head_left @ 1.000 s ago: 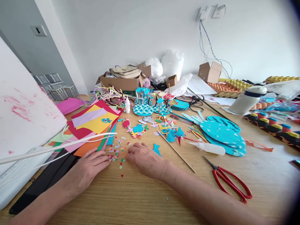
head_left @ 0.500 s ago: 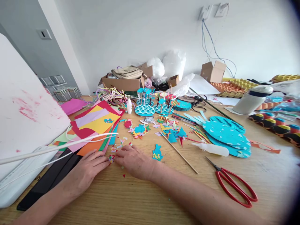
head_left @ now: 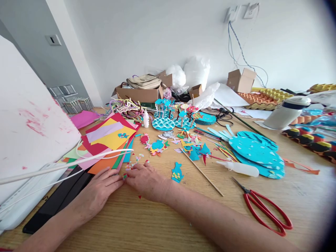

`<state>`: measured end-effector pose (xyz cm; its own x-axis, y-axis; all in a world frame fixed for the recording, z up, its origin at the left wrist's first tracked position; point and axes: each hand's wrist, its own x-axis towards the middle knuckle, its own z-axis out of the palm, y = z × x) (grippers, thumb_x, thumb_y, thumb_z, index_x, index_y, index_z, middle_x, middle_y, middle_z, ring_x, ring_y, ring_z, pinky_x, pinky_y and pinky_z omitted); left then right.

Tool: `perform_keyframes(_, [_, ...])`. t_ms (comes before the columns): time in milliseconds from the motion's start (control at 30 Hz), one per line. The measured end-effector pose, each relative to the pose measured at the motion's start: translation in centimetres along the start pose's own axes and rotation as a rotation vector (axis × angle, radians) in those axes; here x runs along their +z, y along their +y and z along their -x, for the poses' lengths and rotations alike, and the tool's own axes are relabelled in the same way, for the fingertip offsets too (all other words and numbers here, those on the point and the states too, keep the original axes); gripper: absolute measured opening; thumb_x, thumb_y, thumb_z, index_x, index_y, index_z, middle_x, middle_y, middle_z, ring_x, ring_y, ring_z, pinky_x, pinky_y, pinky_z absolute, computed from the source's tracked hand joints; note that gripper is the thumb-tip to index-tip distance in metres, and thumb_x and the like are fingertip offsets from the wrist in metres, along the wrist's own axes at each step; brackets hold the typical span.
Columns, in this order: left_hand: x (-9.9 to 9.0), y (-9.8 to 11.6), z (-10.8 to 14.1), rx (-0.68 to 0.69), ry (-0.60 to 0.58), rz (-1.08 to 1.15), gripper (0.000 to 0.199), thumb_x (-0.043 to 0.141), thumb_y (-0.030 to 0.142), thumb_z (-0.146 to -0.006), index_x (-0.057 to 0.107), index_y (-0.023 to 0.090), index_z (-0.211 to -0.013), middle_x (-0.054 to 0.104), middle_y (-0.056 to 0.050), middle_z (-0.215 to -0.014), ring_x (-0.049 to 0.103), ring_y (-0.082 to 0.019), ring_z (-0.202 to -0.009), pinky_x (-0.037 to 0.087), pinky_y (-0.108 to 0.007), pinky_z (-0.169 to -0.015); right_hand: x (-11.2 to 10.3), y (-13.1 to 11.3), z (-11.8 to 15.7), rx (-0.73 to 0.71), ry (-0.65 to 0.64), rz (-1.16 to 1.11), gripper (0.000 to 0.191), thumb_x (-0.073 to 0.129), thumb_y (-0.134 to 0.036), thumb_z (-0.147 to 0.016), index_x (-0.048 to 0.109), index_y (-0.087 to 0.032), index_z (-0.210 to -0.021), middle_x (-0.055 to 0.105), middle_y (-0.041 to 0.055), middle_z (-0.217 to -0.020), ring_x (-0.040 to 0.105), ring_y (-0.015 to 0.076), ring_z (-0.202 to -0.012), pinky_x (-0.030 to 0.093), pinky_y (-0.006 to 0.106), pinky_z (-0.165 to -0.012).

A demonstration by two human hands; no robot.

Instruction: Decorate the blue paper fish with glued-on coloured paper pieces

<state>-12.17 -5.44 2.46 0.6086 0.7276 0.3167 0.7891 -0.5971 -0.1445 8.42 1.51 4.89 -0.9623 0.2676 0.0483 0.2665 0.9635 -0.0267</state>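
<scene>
Side by side on the wooden table, my left hand (head_left: 103, 187) and my right hand (head_left: 147, 182) almost meet at the fingertips. The left fingers are stretched out flat near the coloured paper sheets (head_left: 107, 134). On the right, the fingers reach leftward over small paper scraps (head_left: 125, 176), partly hiding them. More tiny scraps lie just beyond the fingertips. A blue paper fish (head_left: 177, 173) with yellow and green triangles rests flat, right of my right wrist. A small red triangle (head_left: 140, 197) is below my right hand.
Red-handled scissors (head_left: 267, 211), a glue bottle (head_left: 238, 168) and a thin stick (head_left: 202, 172) lie to the right. Blue paper discs (head_left: 254, 147) are stacked behind them. A white cable (head_left: 68, 164) crosses above my left hand. Finished fish stands (head_left: 163, 124) are further back.
My right hand has shifted slightly left over the scraps, and the gap between my fingertips has narrowed. The left hand stays nearly in place. The whole view has shifted slightly.
</scene>
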Motion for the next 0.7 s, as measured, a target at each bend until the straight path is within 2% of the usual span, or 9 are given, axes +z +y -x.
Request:
perform_keyframes(67, [0.1,0.0,0.3,-0.039,-0.018,-0.005,0.038,0.033,0.009,-0.080,0.061,0.023,-0.101,0.065,-0.001,-0.100,0.048,-0.018,-0.104,0.034,-0.034,-0.095,0.0,0.2,0.4,0.016,0.000,-0.003,0.021,0.048,-0.016,-0.080,0.055,-0.018,-0.100,0.054,0.0056,-0.110,0.042,0.0233,-0.104,0.041,0.045,-0.085])
perform_keyframes(167, [-0.1,-0.2,0.6,-0.023,-0.022,0.006,0.037,0.034,0.007,-0.079,0.061,0.023,-0.099,0.064,0.000,-0.101,0.047,-0.018,-0.105,0.031,-0.033,-0.097,-0.2,0.7,1.2,0.033,0.010,0.011,0.019,0.043,-0.013,-0.082,0.057,-0.017,-0.094,0.056,0.0058,-0.105,0.042,0.0228,-0.103,0.040,0.044,-0.084])
perform_keyframes(300, [-0.8,-0.7,0.2,-0.058,0.049,0.067,0.031,0.034,0.007,-0.081,0.062,0.020,-0.087,0.063,-0.003,-0.098,0.048,-0.017,-0.103,0.036,-0.032,-0.093,-0.6,0.8,1.3,0.072,0.057,0.017,0.019,0.044,-0.011,-0.081,0.057,-0.016,-0.093,0.056,0.0066,-0.104,0.043,0.0230,-0.102,0.042,0.042,-0.081])
perform_keyframes(433, [-1.1,-1.0,-0.4,-0.090,0.085,0.087,0.029,0.034,0.006,-0.081,0.061,0.017,-0.078,0.061,-0.006,-0.096,0.049,-0.018,-0.099,0.040,-0.033,-0.088,-0.5,0.2,0.4,-0.005,0.049,-0.008,0.022,0.044,-0.013,-0.082,0.054,-0.018,-0.101,0.053,0.0063,-0.111,0.043,0.0217,-0.104,0.042,0.039,-0.081])
perform_keyframes(567, [-0.6,-1.0,-0.3,-0.086,0.071,0.080,0.030,0.033,0.005,-0.081,0.061,0.017,-0.078,0.061,-0.005,-0.095,0.050,-0.017,-0.097,0.042,-0.032,-0.085,0.2,0.0,-0.1,-0.027,0.031,-0.003,0.019,0.043,-0.017,-0.084,0.055,-0.018,-0.099,0.055,0.0063,-0.108,0.041,0.0234,-0.106,0.043,0.041,-0.078])
perform_keyframes(700, [-0.3,-0.7,0.0,-0.127,0.015,0.077,0.030,0.034,0.006,-0.081,0.062,0.018,-0.082,0.060,-0.006,-0.099,0.048,-0.018,-0.102,0.041,-0.035,-0.089,0.3,0.8,0.4,0.012,0.044,0.021,0.019,0.044,-0.011,-0.082,0.057,-0.017,-0.094,0.057,0.0073,-0.104,0.042,0.0227,-0.103,0.041,0.041,-0.080])
